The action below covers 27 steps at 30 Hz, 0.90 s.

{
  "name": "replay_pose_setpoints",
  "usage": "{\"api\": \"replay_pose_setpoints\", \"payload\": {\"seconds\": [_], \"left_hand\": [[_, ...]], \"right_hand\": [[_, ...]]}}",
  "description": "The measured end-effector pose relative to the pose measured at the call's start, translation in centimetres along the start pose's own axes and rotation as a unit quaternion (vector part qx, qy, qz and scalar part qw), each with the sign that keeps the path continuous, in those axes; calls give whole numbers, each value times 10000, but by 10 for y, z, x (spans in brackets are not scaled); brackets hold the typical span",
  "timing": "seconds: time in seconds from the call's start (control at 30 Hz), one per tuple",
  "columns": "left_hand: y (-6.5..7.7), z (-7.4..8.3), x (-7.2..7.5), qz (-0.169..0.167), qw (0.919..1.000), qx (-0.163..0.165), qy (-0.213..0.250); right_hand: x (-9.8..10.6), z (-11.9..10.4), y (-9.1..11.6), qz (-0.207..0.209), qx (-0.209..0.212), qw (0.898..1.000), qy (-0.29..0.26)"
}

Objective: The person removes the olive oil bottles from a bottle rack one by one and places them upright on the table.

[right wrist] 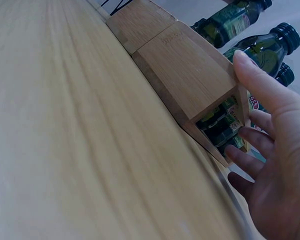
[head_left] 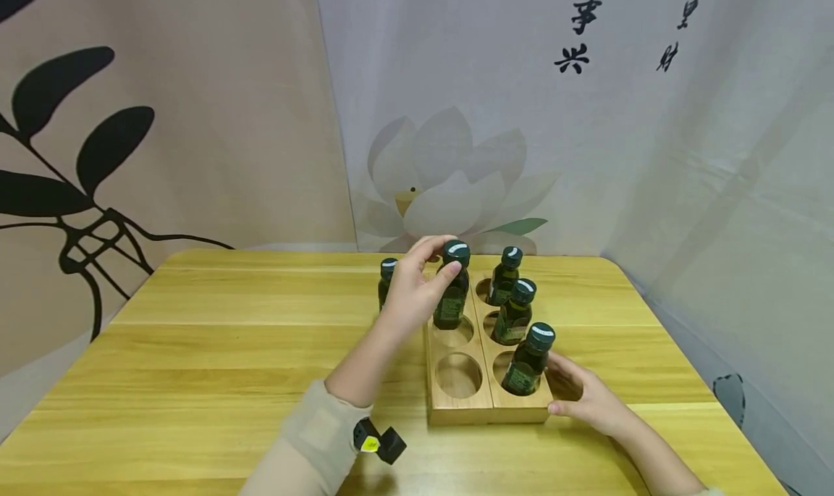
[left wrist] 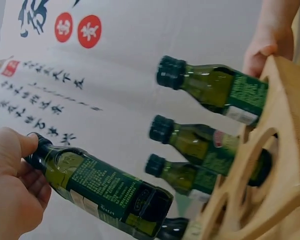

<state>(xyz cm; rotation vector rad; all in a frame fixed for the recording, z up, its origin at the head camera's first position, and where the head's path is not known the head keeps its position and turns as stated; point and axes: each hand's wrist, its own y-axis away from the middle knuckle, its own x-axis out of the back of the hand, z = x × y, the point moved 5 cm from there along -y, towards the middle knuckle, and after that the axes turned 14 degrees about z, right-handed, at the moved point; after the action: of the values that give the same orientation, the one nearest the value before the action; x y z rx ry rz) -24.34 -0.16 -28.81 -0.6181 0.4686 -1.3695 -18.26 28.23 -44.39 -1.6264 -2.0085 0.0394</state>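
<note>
My left hand [head_left: 412,289] pinches the dark cap of a green glass bottle [head_left: 451,304] between thumb and fingers. That bottle is held above the left row of a wooden rack [head_left: 461,415] with round holes. In the left wrist view the left hand [left wrist: 12,182] is at the bottle's neck, and its base [left wrist: 155,210] points towards the rack. Three similar bottles, the nearest one [head_left: 526,366] leaning, stand in the right row. My right hand [head_left: 589,402] touches the rack's front right corner with its thumb, fingers loosely spread beside the open side.
Left of the rack is another bottle [head_left: 387,275], its lower part hidden by my left hand. Front-left hole [head_left: 459,375] has no bottle in it. The wooden table [head_left: 215,366] reaches a printed cloth backdrop [head_left: 260,119] at the back.
</note>
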Motion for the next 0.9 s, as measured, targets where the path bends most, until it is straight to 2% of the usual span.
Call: {"api": "replay_pose_setpoints", "payload": {"seconds": [0.3, 0.47, 0.9], "left_hand": [[-18, 20, 20, 39, 9998, -183, 64], [-28, 29, 35, 112, 9999, -45, 74], [-47, 34, 78, 405, 9991, 15, -102]], "right_hand": [[0, 4, 2, -4, -148, 9999, 17], [0, 6, 2, -12, -171, 9999, -5], [0, 7, -1, 7, -44, 10000, 48]]}}
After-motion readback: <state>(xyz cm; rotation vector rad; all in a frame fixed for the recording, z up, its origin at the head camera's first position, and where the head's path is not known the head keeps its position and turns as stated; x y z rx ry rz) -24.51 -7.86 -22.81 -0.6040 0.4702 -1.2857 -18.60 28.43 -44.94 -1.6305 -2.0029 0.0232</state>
